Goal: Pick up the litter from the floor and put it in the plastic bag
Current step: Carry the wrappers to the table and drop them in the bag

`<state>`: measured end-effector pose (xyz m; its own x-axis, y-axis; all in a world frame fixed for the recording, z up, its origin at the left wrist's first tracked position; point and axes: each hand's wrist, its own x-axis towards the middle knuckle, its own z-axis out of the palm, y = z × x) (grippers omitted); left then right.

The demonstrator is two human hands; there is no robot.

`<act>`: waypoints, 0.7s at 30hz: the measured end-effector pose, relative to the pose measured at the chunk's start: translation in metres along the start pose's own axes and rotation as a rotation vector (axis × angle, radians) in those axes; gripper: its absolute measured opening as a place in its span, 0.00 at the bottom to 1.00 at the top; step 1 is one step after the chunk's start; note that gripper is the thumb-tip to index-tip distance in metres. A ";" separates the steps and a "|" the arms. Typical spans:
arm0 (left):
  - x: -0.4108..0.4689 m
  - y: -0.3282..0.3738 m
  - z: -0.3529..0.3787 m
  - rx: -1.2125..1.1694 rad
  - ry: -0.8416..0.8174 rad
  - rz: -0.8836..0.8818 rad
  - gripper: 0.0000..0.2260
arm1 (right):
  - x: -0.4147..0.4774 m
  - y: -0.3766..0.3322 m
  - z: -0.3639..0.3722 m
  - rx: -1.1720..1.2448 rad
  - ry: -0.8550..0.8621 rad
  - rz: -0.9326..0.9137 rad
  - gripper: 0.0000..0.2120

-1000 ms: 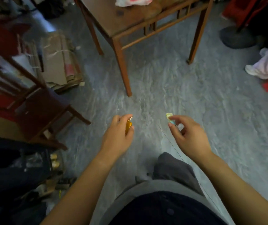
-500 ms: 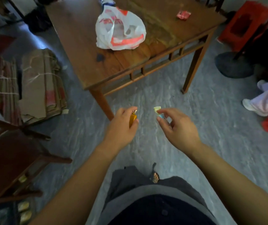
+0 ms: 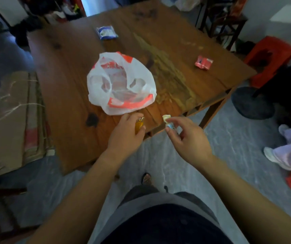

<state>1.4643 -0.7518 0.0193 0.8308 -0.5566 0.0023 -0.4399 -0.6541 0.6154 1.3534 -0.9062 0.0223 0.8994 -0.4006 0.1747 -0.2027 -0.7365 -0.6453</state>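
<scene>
A white plastic bag [image 3: 121,83] with red print lies open on the wooden table [image 3: 67,106]. My left hand [image 3: 125,136] is over the table's near edge, just below the bag, pinching an orange wrapper [image 3: 139,125]. My right hand [image 3: 187,138] hovers beside it past the table's edge and pinches a small pale yellow and blue wrapper [image 3: 167,121]. Farther back on the table lie a blue and white packet [image 3: 107,32] and a red packet [image 3: 203,62].
Flattened cardboard [image 3: 16,117] is stacked on the floor at the left. A red plastic stool [image 3: 271,57] and a dark round base [image 3: 252,103] stand at the right. Another person's foot and pale trouser leg [image 3: 289,152] are at the right edge. Grey floor lies under me.
The view has risen from the floor up over the table, and both hands have come up with their wrappers to the table's near edge, close to the bag.
</scene>
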 end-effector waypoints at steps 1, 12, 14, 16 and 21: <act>0.023 0.000 -0.004 0.008 0.021 0.005 0.16 | 0.022 0.001 -0.001 -0.007 -0.011 -0.009 0.12; 0.154 -0.013 -0.009 0.088 0.108 -0.276 0.17 | 0.202 0.020 0.037 0.011 -0.238 -0.102 0.14; 0.170 -0.015 -0.005 0.101 0.153 -0.334 0.17 | 0.229 0.024 0.047 0.041 -0.311 -0.160 0.15; 0.184 -0.017 -0.001 0.117 0.185 -0.394 0.16 | 0.252 0.029 0.054 0.072 -0.385 -0.196 0.15; 0.220 -0.026 0.012 0.148 0.194 -0.538 0.16 | 0.292 0.053 0.072 0.063 -0.566 -0.240 0.16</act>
<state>1.6543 -0.8636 -0.0060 0.9914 -0.0315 -0.1268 0.0296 -0.8908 0.4534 1.6331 -1.0226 -0.0141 0.9866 0.1362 -0.0900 0.0385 -0.7300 -0.6824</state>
